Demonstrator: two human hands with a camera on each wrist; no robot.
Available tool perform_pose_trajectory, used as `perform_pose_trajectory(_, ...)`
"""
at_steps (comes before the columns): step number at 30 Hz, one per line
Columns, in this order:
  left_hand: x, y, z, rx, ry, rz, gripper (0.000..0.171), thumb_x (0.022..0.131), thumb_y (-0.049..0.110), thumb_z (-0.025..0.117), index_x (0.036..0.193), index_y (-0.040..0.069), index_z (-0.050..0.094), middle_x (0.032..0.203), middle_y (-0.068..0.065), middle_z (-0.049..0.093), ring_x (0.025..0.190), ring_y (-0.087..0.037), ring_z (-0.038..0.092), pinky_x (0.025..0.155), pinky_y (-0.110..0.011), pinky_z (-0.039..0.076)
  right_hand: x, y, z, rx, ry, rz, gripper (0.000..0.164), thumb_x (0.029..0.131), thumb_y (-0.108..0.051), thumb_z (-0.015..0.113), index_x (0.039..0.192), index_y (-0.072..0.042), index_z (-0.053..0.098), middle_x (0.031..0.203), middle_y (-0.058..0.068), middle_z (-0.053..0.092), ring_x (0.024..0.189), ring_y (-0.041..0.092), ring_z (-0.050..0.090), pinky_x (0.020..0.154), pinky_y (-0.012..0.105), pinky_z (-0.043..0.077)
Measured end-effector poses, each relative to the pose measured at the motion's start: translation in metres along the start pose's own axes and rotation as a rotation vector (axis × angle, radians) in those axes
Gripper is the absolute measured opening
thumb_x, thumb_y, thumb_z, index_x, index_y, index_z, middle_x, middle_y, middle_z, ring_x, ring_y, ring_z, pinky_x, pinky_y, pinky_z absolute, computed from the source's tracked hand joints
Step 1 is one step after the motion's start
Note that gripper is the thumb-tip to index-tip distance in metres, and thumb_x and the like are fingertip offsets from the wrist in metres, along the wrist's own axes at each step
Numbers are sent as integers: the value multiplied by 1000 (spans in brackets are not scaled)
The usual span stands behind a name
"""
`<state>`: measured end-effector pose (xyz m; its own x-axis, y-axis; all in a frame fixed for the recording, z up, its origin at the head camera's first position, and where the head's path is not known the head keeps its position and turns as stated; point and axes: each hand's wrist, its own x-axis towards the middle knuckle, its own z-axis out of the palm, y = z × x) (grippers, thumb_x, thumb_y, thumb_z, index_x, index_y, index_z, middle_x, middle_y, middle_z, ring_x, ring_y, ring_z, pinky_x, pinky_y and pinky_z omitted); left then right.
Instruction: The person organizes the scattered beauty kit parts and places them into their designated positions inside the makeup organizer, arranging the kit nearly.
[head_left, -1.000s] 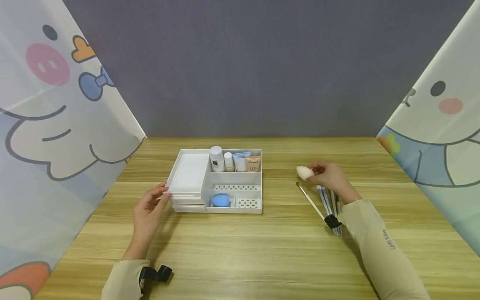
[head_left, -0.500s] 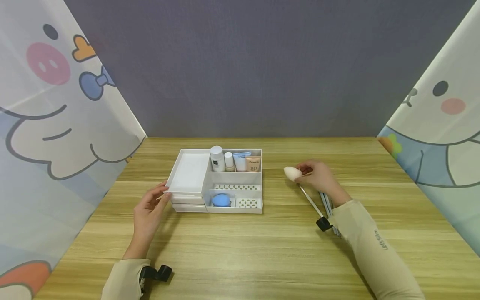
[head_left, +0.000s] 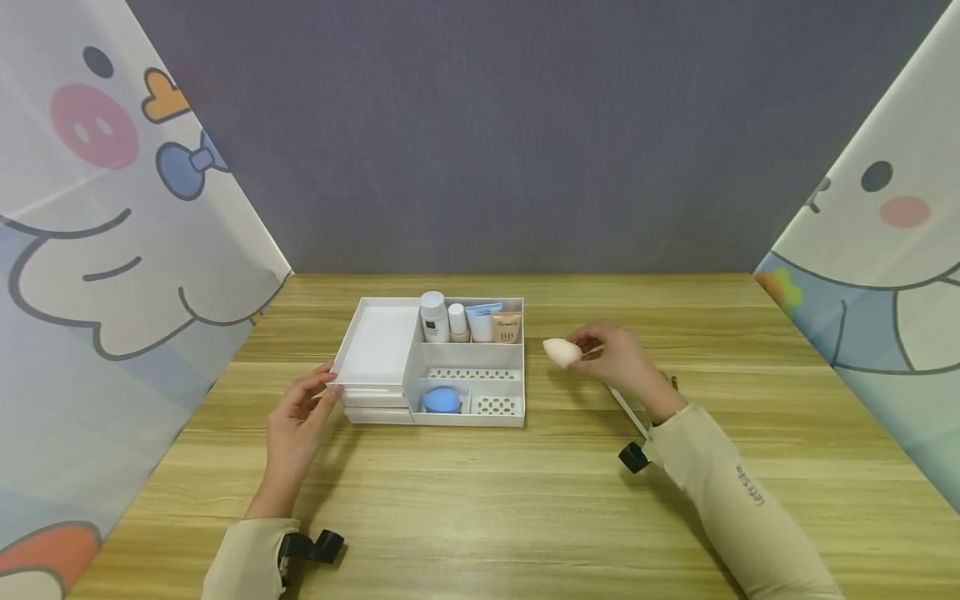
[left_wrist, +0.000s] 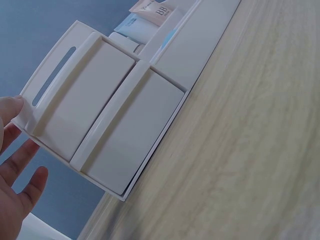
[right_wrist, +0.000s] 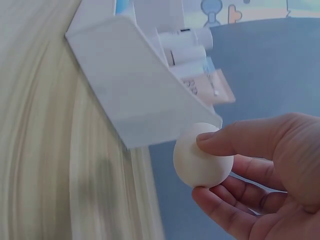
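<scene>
A white desktop organizer (head_left: 381, 337) stands left of centre on the table. My left hand (head_left: 298, 418) holds its front left corner, the thumb at the top edge by the drawers (left_wrist: 127, 131) and other fingers along the side. Between thumb and fingertips my right hand (head_left: 617, 362) pinches a cream makeup sponge (head_left: 561, 352), held up to the right of the organizer. In the right wrist view the sponge (right_wrist: 202, 156) appears round, near the organizer's side wall (right_wrist: 122, 85). A blue egg-shaped thing (head_left: 442, 401) lies in a front compartment.
The organizer's back compartment holds a white bottle (head_left: 433, 318), a smaller white-capped bottle (head_left: 458, 323), a blue-white tube (head_left: 482, 322) and a beige BB tube (head_left: 506, 327). Under my right forearm lies a makeup brush (head_left: 628, 412); other brushes there are mostly hidden.
My right hand has carried the sponge leftward, from above the brushes toward the organizer. The forearm now covers most of the brushes. My left hand has stayed at the organizer's corner.
</scene>
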<state>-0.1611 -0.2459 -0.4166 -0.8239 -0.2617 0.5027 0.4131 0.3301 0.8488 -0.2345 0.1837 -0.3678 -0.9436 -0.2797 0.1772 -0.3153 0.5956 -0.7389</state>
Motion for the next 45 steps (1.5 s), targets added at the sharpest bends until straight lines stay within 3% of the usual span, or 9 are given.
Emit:
perform_pose_trajectory(7,-1,1,-1,1,-4,-9,16,91,-9,65,107,-10,67,126,-9,66,108,0,61,81,-12,50,-5,-14,7,29,-4,-32,36,78,3,80,111,8,67,105,16,63,98,32,61,82,39,58)
perform_pose_trajectory(17,-1,3,-1,14,-7,-16,16,92,-8,65,108,-10,67,128,-18,64,108,0,61,81,-12,50,-8,-30,18,41,-25,-94,35,75,4,81,107,7,69,101,13,63,95,30,63,78,30,59)
perform_pose_trajectory(24,-1,2,-1,8,-5,-19,16,92,-9,65,108,-11,66,127,-21,63,108,0,61,81,-12,50,-10,-39,30,62,-58,-176,33,74,7,82,105,7,70,98,12,62,91,28,63,78,36,60)
perform_pose_trajectory(31,-1,3,0,2,5,-21,16,92,-9,65,107,-10,67,124,-6,67,108,0,61,81,-12,50,-10,-42,43,69,-100,-223,31,76,5,81,104,5,69,99,10,62,91,25,62,77,33,59)
perform_pose_trajectory(39,1,3,0,-5,10,-14,16,91,-9,66,107,-11,67,123,-4,67,108,0,61,80,-12,50,-9,-48,54,12,-136,-249,29,77,-2,81,105,-1,70,98,4,63,89,18,63,77,31,59)
perform_pose_trajectory(45,2,1,0,3,17,-18,18,90,-10,67,108,-11,67,122,-1,67,107,1,61,80,-12,49,-6,-49,63,-102,-144,-277,33,76,-4,82,106,-1,69,96,2,62,82,16,60,65,22,54)
